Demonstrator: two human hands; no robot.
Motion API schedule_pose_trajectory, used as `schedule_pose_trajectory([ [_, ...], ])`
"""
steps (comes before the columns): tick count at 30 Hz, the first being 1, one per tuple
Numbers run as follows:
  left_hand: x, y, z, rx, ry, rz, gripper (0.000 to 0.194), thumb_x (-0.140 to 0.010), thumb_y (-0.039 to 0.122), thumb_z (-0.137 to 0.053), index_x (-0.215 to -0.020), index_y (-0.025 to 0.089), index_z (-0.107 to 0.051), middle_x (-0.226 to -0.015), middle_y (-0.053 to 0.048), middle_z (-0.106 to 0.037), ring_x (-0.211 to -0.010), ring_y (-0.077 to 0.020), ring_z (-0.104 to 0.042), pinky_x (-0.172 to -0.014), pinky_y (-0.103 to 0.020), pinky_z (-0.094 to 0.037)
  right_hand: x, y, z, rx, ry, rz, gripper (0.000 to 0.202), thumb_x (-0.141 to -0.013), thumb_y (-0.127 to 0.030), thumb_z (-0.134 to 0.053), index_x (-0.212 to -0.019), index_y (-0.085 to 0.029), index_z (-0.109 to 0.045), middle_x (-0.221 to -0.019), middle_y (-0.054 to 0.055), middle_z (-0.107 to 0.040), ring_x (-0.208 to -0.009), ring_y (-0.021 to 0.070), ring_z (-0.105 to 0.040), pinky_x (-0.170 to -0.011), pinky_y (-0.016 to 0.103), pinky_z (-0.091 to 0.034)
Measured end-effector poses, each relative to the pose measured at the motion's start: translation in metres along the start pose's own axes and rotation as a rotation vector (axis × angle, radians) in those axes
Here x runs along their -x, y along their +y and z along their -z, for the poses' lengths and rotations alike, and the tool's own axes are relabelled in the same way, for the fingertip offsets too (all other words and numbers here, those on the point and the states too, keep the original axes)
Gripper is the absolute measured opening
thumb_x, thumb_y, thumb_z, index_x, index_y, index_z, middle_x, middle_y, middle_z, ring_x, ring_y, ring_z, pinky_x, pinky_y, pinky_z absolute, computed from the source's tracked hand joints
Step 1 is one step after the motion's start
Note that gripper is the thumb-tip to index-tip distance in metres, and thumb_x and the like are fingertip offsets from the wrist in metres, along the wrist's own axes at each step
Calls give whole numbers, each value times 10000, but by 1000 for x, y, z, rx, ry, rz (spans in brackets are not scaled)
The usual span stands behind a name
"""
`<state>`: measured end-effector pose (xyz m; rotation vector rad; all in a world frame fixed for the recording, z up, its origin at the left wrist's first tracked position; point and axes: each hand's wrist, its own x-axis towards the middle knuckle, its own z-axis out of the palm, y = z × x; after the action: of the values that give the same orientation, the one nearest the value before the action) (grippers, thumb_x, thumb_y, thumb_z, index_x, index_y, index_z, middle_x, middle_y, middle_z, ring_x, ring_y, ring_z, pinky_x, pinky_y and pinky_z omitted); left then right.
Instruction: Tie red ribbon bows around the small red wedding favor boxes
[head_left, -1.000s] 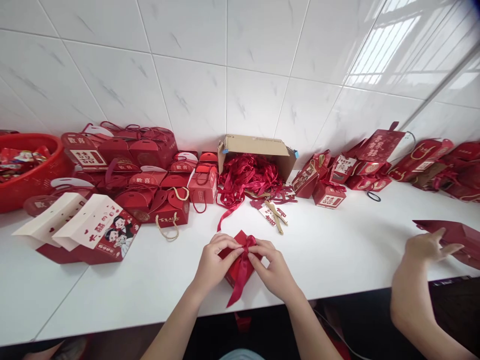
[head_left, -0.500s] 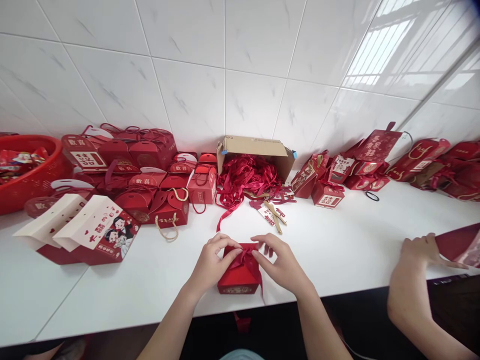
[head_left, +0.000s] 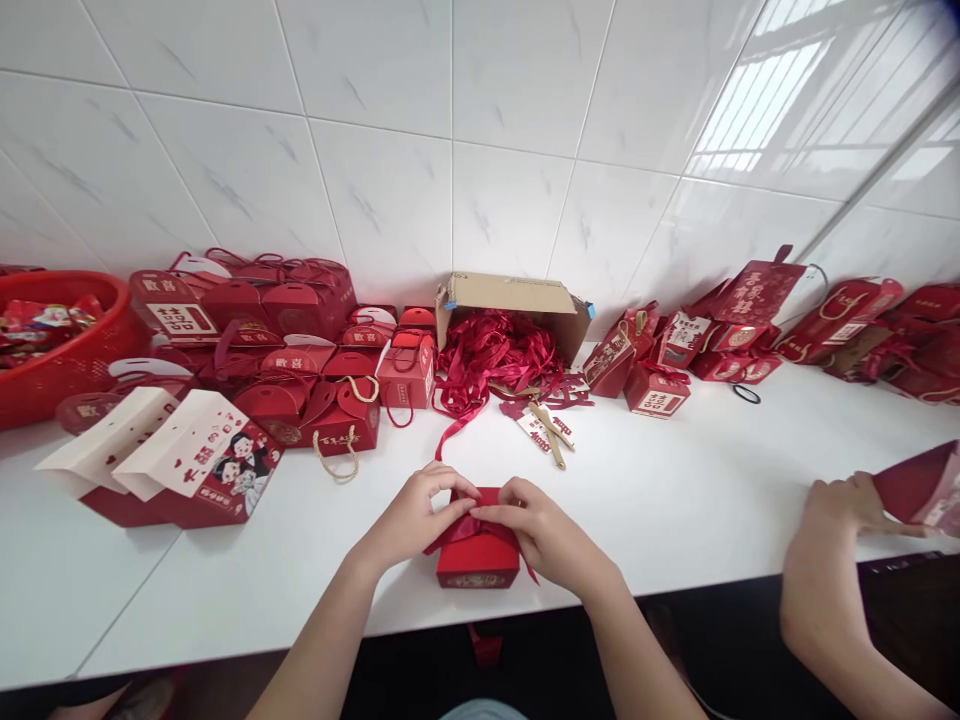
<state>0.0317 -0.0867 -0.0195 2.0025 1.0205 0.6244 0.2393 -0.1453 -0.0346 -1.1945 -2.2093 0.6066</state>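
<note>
Nearest, close to the front edge of the glossy white tabletop [head_left: 637, 500], sits a small bright-red cardboard box [head_left: 478, 562], its front face wider than tall, that width running left to right. A shiny dark-red satin ribbon [head_left: 455, 533] crosses its top. The left hand [head_left: 416, 512] and right hand [head_left: 551, 530] come in from either side, fingertips meeting above the ribbon's middle; each appears to pinch it between thumb and forefinger. The box lies directly beneath and between them, neither clearly nearer. Well off to the right, a co-worker's hand [head_left: 836, 508] touches a dark-red card piece [head_left: 907, 485]. Beyond the hands lie flat gold strips [head_left: 553, 435], then a brown cardboard carton [head_left: 517, 292] on its side, spilling a tangle of crimson ribbons [head_left: 499, 350]. White marbled wall tiles [head_left: 390, 190] stand behind.
</note>
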Motion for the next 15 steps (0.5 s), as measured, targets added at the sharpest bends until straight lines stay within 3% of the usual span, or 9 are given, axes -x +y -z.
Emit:
schedule_pose_trajectory([
  [8, -8, 13, 10, -132, -60, -23, 156, -852, 300, -539, -799, 235, -670, -889, -17, -663, -920, -204, -579, -888, -349, -442, -1, -3, -4, 108, -102, -50, 514, -880, -19, -455, -1210, -376, -622, -931, 37, -434, -890, 173, -460, -800, 322, -479],
  [15, -16, 13, 12, -197, -36, -122, 152, -859, 278, -510, -793, 243, -643, -853, -19, -664, -902, -211, -574, -928, -383, -426, -2, -4, -4, 38, -67, -41, 490, -856, 3, -469, -1130, -344, -683, -909, 36, -419, -882, 174, -459, -781, 315, -477],
])
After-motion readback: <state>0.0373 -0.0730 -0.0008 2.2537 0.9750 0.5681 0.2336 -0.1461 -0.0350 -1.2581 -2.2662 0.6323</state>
